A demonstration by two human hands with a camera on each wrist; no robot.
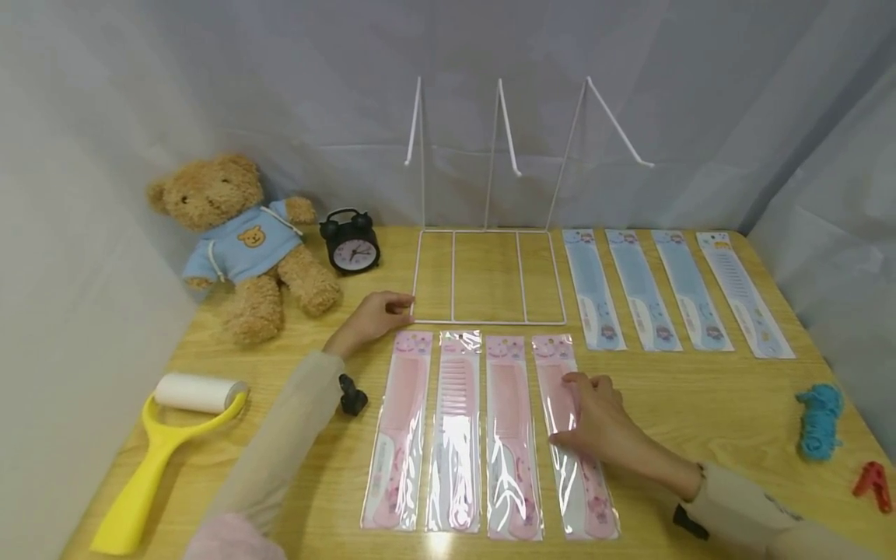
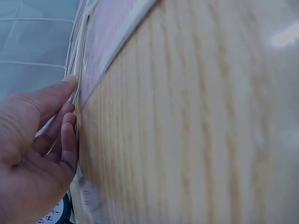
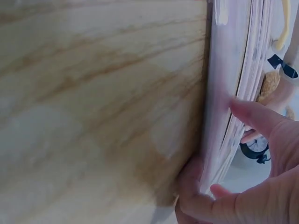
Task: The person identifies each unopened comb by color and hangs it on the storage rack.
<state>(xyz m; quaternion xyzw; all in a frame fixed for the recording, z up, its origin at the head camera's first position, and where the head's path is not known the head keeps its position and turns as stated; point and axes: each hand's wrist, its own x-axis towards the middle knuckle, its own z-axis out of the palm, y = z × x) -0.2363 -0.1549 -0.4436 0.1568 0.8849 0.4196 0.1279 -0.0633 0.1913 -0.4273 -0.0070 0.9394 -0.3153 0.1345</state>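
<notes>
My left hand (image 1: pixel 374 315) pinches the front left corner of a white wire display rack (image 1: pixel 488 321) with three upright hooks. In the left wrist view its thumb and fingertips meet at the wire (image 2: pixel 78 60). With thumb and fingers at its edges, my right hand (image 1: pixel 605 424) grips the rightmost pink comb in a clear packet (image 1: pixel 595 509), lying on the table. Three more packaged pink combs, the left one (image 1: pixel 402 420), the second (image 1: pixel 455 420) and the third (image 1: pixel 512 420), lie side by side to its left, in front of the rack.
Several packaged blue and white combs (image 1: pixel 644 292) lie right of the rack. A teddy bear (image 1: pixel 241 241) and black alarm clock (image 1: pixel 352 243) sit at back left. A yellow-handled roller (image 1: pixel 161 451) lies front left; blue yarn (image 1: pixel 819 421) and a red clip (image 1: pixel 873 486) lie far right.
</notes>
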